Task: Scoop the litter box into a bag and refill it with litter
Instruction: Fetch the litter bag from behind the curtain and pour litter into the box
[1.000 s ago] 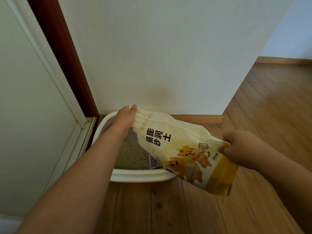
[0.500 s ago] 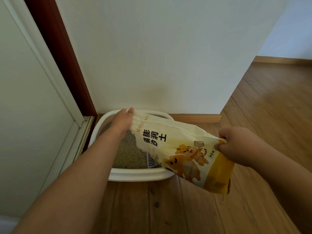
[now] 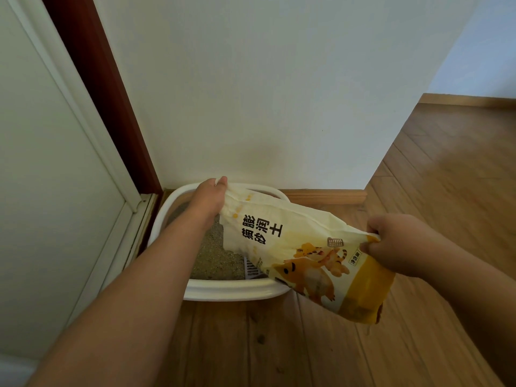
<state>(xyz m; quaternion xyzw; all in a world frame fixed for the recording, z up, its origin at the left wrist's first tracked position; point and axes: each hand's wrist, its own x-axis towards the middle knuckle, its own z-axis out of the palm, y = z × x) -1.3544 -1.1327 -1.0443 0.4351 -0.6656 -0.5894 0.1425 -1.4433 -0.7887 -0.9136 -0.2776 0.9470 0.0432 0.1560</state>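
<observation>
Two hands, left hand [image 3: 210, 194] and right hand [image 3: 396, 243], pinch the cream-yellow printed litter bag [image 3: 301, 255] over the white oval plastic litter box [image 3: 231, 291]; the bag's lower corner at 4 o'clock hangs outside the rim, so litter may spill on the brown wooden floor [image 3: 279, 344].

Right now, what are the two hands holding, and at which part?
Both hold the litter bag: the left hand grips its top end over the litter box, and the right hand pinches its upper edge near the bottom end.

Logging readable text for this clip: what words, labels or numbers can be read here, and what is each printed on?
"膨润土" – large black characters on the litter bag, upper row.
"猫砂" – large black characters directly below, same bag.
"净含量" – small white label on the bag near the right hand; the figure after it is hidden.
Small print at the bag's lower left edge: too small to read.
</observation>
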